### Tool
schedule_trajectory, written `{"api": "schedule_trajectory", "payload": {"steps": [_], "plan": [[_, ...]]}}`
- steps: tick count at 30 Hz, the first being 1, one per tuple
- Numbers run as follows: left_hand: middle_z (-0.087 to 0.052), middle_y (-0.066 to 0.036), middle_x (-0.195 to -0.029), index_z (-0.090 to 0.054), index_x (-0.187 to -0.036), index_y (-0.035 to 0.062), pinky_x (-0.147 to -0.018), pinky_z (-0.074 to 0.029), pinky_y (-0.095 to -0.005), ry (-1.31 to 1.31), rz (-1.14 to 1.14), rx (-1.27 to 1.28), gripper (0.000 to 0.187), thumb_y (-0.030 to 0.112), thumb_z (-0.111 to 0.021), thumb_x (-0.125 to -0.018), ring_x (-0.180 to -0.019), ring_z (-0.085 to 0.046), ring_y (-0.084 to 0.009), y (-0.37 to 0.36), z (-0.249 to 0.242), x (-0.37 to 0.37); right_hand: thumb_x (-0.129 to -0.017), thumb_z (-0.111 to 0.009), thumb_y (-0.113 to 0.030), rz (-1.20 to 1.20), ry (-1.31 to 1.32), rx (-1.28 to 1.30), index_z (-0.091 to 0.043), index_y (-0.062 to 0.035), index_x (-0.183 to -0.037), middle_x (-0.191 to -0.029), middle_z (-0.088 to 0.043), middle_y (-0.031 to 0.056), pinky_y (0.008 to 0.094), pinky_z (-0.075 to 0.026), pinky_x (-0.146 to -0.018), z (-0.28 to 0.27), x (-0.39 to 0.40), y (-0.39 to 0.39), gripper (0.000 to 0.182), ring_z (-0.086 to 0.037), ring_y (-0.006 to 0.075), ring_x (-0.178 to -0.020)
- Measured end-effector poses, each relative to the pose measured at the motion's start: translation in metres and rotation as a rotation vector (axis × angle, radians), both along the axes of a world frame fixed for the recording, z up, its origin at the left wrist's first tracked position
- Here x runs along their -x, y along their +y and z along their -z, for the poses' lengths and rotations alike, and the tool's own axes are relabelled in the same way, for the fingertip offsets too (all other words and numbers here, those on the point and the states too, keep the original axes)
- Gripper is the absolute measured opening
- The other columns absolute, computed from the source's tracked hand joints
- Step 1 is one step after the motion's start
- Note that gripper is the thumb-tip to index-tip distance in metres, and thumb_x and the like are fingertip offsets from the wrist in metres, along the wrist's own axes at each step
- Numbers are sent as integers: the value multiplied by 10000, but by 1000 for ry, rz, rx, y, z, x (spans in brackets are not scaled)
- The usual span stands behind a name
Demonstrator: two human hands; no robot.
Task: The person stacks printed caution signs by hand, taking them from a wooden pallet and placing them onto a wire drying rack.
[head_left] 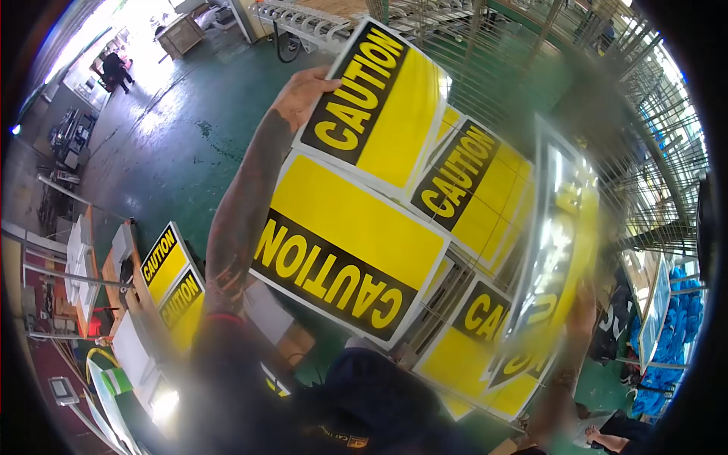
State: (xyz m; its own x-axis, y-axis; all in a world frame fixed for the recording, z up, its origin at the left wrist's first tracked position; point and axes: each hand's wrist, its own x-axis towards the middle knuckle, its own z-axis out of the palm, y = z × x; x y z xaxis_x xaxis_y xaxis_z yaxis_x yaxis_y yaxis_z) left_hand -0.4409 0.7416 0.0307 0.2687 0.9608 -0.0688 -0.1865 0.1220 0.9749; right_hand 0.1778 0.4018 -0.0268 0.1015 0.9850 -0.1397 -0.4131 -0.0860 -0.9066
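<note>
My left hand [307,95] grips the edge of a yellow and black caution sign [387,98], fingers closed round its border. Below it, another caution sign [345,235] lies turned the other way up. On the right my right hand [582,303], smeared and partly hidden, holds the side of a tilted caution sign [557,235] that is blurred and glossy with glare. Between the hands, a caution sign [474,186] rests on a wire rack [493,57]. Lower down, another caution sign [470,337] is partly covered by the blurred one.
The wire rack rises along the right and far side. At the left, more caution signs [173,284] stand beside a bench. A distant person [115,72] is on the green floor [189,144] near a wooden crate [180,36]. Blue material [675,334] hangs at the far right.
</note>
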Motion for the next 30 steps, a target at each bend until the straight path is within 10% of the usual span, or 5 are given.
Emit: {"api": "schedule_trajectory", "payload": {"steps": [8,15,22,30], "plan": [[-715,-206,-1255,-548,-1414,-68,-961,-624,-430,-90,-214,-59,378,27,-580,-1050,-1092,-743,-310,-11,7,66,-979,-681,-99,-172,-118,44,-533,35,-1449,-1311,-693,134,378,-571,-999,16,55,82,510,-704,253,-1136],[-667,-211,-1332,-493,-1437,-22,-1021,-600,-471,-166,-319,-68,404,41,-581,-1049,-1170,-709,-329,-42,-12,172,-946,-766,-267,-845,-591,-133,-651,33,-1348,-1172,-748,133,351,-534,-948,16,236,189,516,-698,243,-1062],[-622,-173,-1421,-475,-1487,-2,-1110,-527,-454,-171,-674,-251,406,60,-511,-1087,-1302,-626,-310,-256,-21,248,-741,-900,-331,-846,-1063,-484,-683,56,-1180,-1047,-734,207,383,-541,-864,51,337,223,625,-707,333,-959],[-640,-179,-1406,-449,-1535,34,-1059,-563,-452,-243,-1161,-305,583,96,-563,-966,-1228,-677,-316,-529,36,166,-945,-742,-126,-788,-874,-225,-662,26,-1332,-1197,-750,83,332,-558,-930,-64,278,169,423,-709,185,-1074]]}}
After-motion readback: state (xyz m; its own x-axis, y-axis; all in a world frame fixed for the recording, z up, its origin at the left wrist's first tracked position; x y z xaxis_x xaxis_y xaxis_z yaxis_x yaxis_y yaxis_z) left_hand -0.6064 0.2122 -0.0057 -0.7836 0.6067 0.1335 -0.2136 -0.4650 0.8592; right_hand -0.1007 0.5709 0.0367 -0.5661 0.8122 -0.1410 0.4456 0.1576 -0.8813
